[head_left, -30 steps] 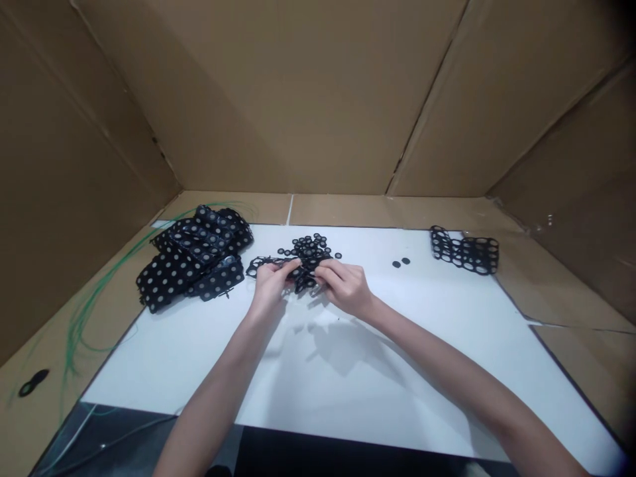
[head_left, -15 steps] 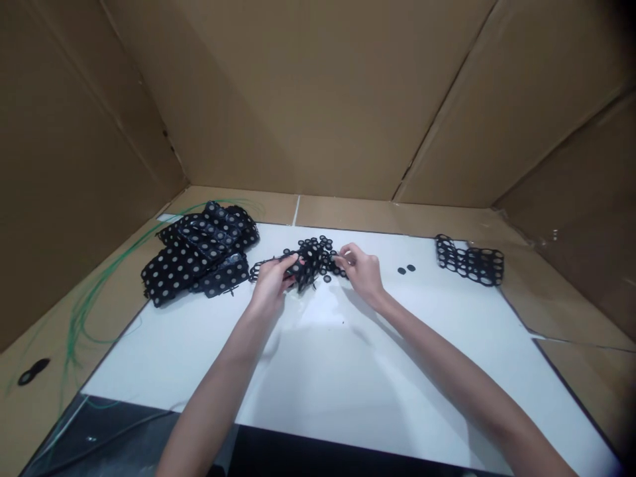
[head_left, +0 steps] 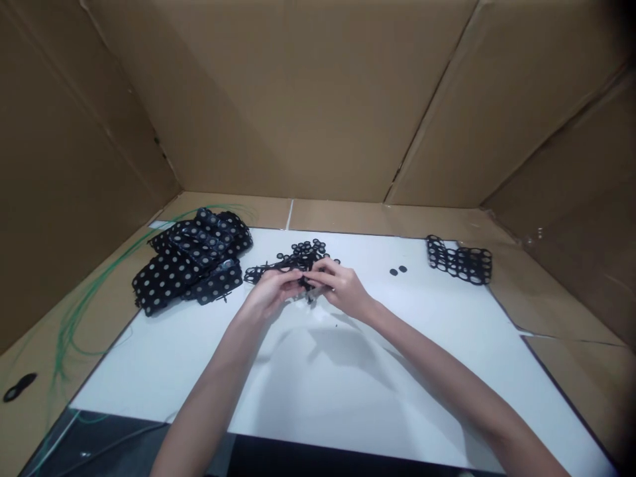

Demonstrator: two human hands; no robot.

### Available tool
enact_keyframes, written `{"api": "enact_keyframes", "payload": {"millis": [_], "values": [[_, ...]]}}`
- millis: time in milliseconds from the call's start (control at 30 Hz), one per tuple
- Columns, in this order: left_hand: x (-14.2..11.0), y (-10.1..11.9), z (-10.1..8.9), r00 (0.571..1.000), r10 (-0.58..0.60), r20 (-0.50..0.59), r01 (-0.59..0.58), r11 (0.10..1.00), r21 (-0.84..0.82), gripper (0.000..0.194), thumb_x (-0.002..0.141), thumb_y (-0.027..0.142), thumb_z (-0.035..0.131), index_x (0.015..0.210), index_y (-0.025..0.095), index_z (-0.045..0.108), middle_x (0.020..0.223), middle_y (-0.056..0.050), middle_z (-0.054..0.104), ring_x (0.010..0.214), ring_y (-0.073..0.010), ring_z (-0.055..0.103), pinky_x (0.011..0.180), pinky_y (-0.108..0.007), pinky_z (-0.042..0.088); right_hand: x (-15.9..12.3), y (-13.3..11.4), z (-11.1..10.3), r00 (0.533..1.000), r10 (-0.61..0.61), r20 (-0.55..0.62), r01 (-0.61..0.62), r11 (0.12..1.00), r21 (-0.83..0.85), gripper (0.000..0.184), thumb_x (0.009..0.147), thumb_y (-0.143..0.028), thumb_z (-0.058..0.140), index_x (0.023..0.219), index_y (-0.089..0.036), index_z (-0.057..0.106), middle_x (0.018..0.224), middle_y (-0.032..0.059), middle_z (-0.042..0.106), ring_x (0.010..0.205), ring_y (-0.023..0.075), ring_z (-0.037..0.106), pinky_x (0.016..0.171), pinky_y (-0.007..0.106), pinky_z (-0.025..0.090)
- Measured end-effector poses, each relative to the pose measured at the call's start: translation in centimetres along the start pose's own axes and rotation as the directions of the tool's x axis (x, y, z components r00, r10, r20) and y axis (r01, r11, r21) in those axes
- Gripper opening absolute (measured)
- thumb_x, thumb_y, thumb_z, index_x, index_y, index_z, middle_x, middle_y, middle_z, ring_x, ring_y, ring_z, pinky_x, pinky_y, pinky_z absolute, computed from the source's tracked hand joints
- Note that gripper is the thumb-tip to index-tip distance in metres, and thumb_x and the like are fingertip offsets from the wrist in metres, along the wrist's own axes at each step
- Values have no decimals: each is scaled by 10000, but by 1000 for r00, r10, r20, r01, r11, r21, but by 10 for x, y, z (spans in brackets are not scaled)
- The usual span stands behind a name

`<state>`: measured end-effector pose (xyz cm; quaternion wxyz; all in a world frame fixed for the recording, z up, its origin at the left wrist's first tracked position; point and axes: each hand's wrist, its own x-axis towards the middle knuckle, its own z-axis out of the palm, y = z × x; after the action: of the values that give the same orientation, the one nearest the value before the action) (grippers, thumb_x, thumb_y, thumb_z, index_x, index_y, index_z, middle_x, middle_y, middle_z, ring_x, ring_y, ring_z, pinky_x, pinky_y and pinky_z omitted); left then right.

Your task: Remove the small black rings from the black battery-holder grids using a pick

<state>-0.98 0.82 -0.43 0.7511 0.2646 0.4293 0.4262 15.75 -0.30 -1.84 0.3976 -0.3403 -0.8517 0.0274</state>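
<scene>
My left hand (head_left: 272, 290) has its fingers closed on a dark bunched piece of black ring-patterned sheet (head_left: 309, 283), low over the white board. From the other side, my right hand (head_left: 344, 286) pinches at this same piece, its fingertips meeting those of the left. Exactly what lies between the fingertips is partly hidden. Just beyond the hands is a loose heap of small black rings (head_left: 314, 248). A flattened black ring lattice (head_left: 256, 273) sticks out to the left, behind my left hand.
Folded black sheets with pale dots (head_left: 171, 275) are stacked at left, by green strings (head_left: 74, 318). Two black discs (head_left: 398, 270) lie right of the hands. A black lattice sheet (head_left: 462, 262) rests at the far right. Cardboard walls (head_left: 308, 99) surround the white board (head_left: 397, 371).
My right hand has moved left from the ring heap to my left hand, and their fingertips now meet at the held piece. The view has shifted slightly.
</scene>
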Motion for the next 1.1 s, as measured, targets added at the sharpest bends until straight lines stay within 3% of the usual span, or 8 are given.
{"api": "enact_keyframes", "payload": {"millis": [133,267,567,800,967,1100], "values": [[0,0,0,1000,-17,-16,17,1000,14,143,619,31,662,559,117,564,565,-4,593,559,-93,581,674,-244,511,-1,8,0,998,-35,49,37,998,-42,222,845,-171,462,991,-179,629,894,64,605,667,93,565,565,191,467],[-2,1,1,1000,-1,-4,2,998,61,87,633,44,660,585,93,608,611,-36,622,577,-96,593,665,-228,508,0,10,-1,998,-43,53,47,996,-75,224,849,-190,462,996,-183,631,903,66,610,674,102,576,573,199,474],[3,-5,0,999,-11,-37,13,998,63,127,626,-54,591,632,65,637,669,-74,641,650,-140,639,665,-229,521,-3,8,7,994,-81,-74,76,995,-71,161,834,-199,503,834,-165,661,821,53,645,704,111,599,616,203,480],[6,-11,1,999,-43,-28,45,997,55,115,614,-62,612,629,50,634,631,-85,630,625,-153,639,643,-238,527,0,10,-1,995,-67,75,71,996,-57,166,827,-149,475,807,-170,639,872,41,650,691,95,604,588,180,459],[9,-7,-5,996,21,-87,-22,1000,-4,166,633,-70,592,585,89,589,661,-49,626,593,-90,604,632,-187,518,0,2,-4,991,-91,102,101,991,-91,175,842,-144,439,806,-171,609,878,41,643,676,89,593,545,175,427],[11,-3,-9,985,82,-153,-89,995,-42,219,647,-70,564,541,118,526,692,-35,632,599,-73,593,636,-176,512,-1,-2,1,999,-14,32,14,1000,6,152,871,-187,411,842,-162,558,862,66,630,730,111,595,586,193,446]]}}
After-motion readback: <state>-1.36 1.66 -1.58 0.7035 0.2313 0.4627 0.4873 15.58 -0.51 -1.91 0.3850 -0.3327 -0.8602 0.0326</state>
